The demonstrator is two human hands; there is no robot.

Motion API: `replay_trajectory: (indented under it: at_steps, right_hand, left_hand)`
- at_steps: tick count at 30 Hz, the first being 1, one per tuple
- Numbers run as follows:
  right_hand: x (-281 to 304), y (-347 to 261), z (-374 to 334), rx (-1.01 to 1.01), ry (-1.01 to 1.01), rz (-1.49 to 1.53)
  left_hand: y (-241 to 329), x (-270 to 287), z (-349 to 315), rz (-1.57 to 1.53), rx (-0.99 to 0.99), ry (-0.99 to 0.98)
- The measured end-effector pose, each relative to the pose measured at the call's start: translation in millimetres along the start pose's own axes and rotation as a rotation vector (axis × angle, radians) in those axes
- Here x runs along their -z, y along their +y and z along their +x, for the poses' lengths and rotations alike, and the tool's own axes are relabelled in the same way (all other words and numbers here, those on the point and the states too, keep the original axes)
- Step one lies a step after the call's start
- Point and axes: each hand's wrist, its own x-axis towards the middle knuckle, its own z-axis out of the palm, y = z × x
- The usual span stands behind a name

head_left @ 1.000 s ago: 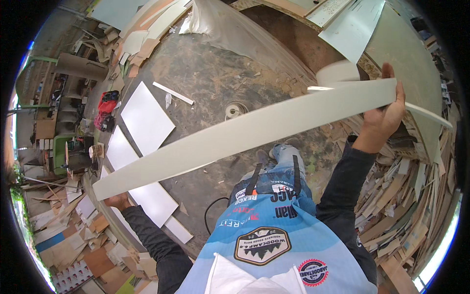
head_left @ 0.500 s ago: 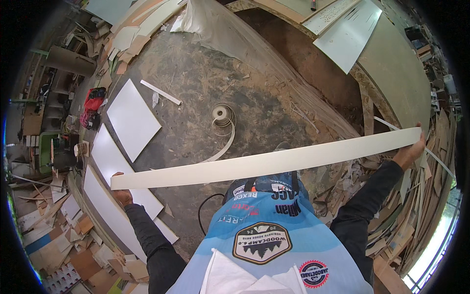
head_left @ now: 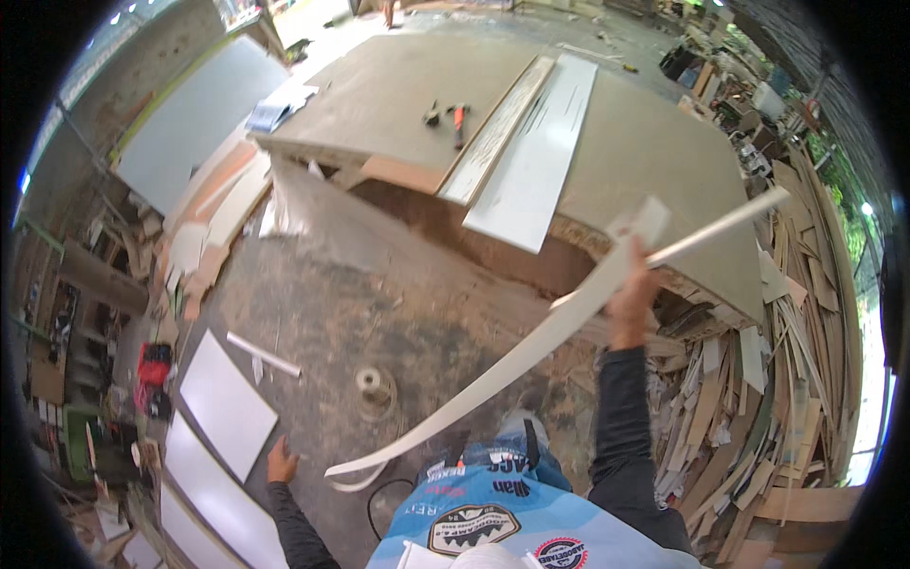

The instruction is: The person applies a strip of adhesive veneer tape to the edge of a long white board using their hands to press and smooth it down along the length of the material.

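Observation:
My right hand (head_left: 633, 294) is raised in front of the table corner, closed on a long cream strip of edge banding (head_left: 517, 375). From there the band slopes down to the left and bends back near the floor, toward a coiled roll (head_left: 376, 386). Low on the left, my left hand (head_left: 282, 462) holds nothing, its fingers partly apart, close to a white rectangular panel (head_left: 227, 408). Behind my right hand passes a narrow pale strip (head_left: 725, 226); whether the hand touches it I cannot tell.
A large worktable (head_left: 379, 95) spans the far side, bearing white boards (head_left: 536, 156) and an orange-handled hammer (head_left: 459, 123). More white panels (head_left: 218, 484) lie at left. Wood offcuts (head_left: 730, 417) pile up at right. A thin white strip (head_left: 263, 354) rests on the floor.
My left hand has let go of the band's left end, which now hangs low. My right hand has moved left and toward the table with the band. The view has tilted up.

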Motion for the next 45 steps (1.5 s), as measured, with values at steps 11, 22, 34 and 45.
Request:
replay_trajectory:
  at_steps: [11,22,34,45]
  right_hand:
    - [-47.7,57.7,-51.4,-0.153,-0.476,0.12]
    - [-24.5,72.7,24.5,-0.591,-0.394,0.519]
    - [-131.7,130.6,177.4,-0.334,-0.281,0.273]
    - [-167.7,319.2,307.3,-0.287,-0.114,-0.051]
  left_hand:
    - [654.5,-74.5,39.4,-0.979,-0.636,-0.591]
    - [721.8,-73.0,87.2,-0.609,-0.826,-0.499]
    - [708.5,-107.7,216.2,-0.722,-0.587,-0.627]
    - [648.7,-168.7,280.4,-0.17,-0.421,-0.338]
